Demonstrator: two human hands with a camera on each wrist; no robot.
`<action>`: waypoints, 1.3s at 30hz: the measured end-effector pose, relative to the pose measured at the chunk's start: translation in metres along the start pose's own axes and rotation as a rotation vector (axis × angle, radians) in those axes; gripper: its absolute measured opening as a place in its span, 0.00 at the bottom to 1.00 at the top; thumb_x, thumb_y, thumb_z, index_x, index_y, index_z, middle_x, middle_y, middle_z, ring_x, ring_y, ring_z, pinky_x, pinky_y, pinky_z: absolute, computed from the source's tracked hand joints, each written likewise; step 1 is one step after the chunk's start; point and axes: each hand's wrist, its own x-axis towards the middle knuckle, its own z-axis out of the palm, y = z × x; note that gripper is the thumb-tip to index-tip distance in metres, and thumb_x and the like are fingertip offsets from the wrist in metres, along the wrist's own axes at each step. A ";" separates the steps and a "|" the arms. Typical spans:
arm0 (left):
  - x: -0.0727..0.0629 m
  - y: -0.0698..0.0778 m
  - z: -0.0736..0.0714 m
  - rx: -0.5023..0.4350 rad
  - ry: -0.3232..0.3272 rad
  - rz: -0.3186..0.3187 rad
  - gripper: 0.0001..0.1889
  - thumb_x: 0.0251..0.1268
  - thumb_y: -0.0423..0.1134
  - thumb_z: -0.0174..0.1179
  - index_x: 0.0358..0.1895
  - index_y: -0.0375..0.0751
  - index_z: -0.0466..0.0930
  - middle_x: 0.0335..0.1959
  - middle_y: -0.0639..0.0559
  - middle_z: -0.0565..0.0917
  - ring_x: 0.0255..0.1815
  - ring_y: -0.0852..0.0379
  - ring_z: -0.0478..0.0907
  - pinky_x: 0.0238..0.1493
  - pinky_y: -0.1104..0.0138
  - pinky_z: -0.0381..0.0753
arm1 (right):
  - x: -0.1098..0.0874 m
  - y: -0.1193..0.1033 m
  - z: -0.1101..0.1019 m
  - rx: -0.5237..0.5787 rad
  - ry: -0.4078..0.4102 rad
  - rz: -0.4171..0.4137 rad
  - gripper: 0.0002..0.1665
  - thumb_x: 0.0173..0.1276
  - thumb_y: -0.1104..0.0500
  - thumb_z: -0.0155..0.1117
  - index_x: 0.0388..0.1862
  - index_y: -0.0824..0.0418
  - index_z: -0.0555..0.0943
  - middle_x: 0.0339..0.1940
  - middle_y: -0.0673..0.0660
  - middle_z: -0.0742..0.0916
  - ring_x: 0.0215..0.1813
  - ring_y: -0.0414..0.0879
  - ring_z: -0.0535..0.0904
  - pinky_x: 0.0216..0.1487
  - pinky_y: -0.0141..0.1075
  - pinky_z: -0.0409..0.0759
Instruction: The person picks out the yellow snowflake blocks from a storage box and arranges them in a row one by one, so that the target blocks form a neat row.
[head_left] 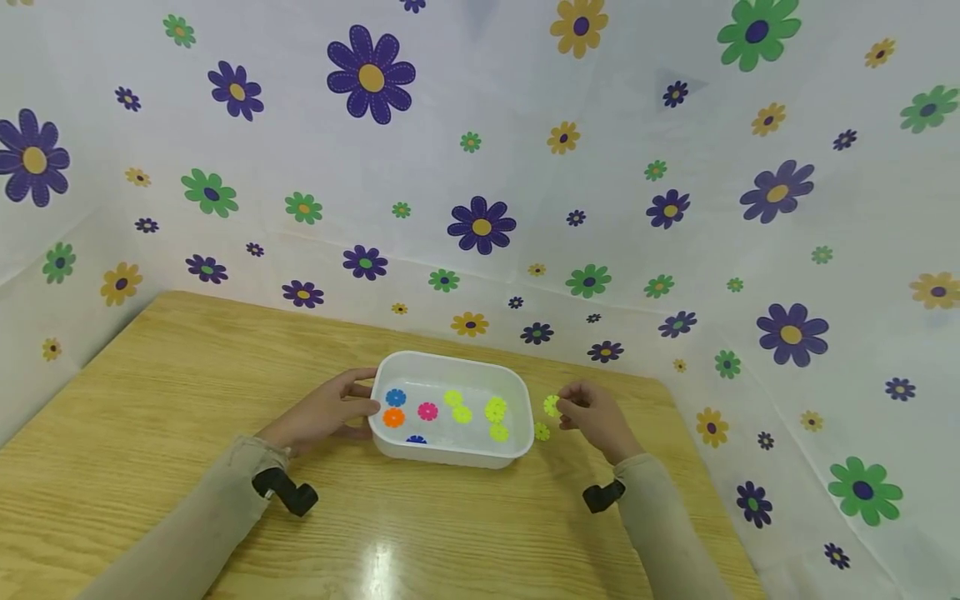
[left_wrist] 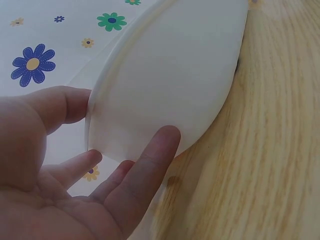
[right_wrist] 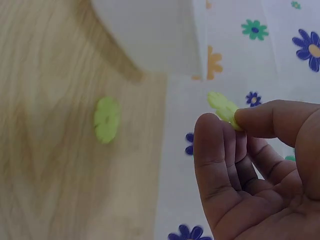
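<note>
The right hand, right of centre in the head view, pinches a yellow-green, flower-shaped plastic disc between thumb and fingertips. This disc juts from the grip towards the left of the frame, on the side facing the container, just beside its wall but apart from it; in the right-wrist view it is seen obliquely, its long axis slanting from upper left to lower right. A second, loose yellow-green disc lies on the pale wood-grain table, just below the held one in the head view and much nearer the right hand than the left.

At the centre stands a white, rounded rectangular plastic tub. The left hand grips its left end, thumb at the rim and fingers against the outer wall. On the tub's left side are a blue disc, an orange disc and a dark blue disc partly hidden by the front wall; then a pink disc; and several yellow-green discs at centre and right, some overlapping.

Beyond hangs a white, flower-printed cloth.
</note>
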 end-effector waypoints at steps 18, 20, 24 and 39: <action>0.001 0.002 -0.001 -0.015 -0.013 -0.001 0.36 0.76 0.38 0.60 0.82 0.44 0.55 0.68 0.30 0.68 0.56 0.41 0.80 0.54 0.48 0.88 | 0.008 0.059 -0.001 -0.107 0.009 0.146 0.08 0.73 0.61 0.63 0.46 0.65 0.82 0.41 0.58 0.85 0.39 0.48 0.79 0.39 0.35 0.83; 0.001 0.002 -0.001 -0.014 -0.015 0.003 0.36 0.76 0.38 0.60 0.82 0.44 0.55 0.68 0.30 0.68 0.57 0.41 0.80 0.54 0.48 0.87 | 0.010 0.060 0.001 -0.120 0.006 0.148 0.08 0.73 0.61 0.63 0.47 0.65 0.82 0.40 0.57 0.85 0.39 0.48 0.79 0.39 0.35 0.83; 0.000 0.002 -0.001 -0.014 -0.016 0.008 0.36 0.76 0.38 0.61 0.82 0.44 0.56 0.68 0.30 0.68 0.57 0.41 0.80 0.54 0.48 0.87 | 0.012 0.062 0.003 -0.142 0.012 0.156 0.08 0.73 0.62 0.63 0.46 0.65 0.82 0.39 0.57 0.85 0.38 0.47 0.79 0.37 0.35 0.82; -0.001 0.002 0.001 0.004 0.012 -0.008 0.35 0.76 0.37 0.60 0.81 0.45 0.57 0.66 0.32 0.70 0.57 0.40 0.80 0.53 0.49 0.88 | 0.016 0.061 0.009 -0.180 0.008 0.174 0.09 0.73 0.60 0.64 0.46 0.64 0.83 0.40 0.57 0.86 0.38 0.47 0.79 0.37 0.34 0.81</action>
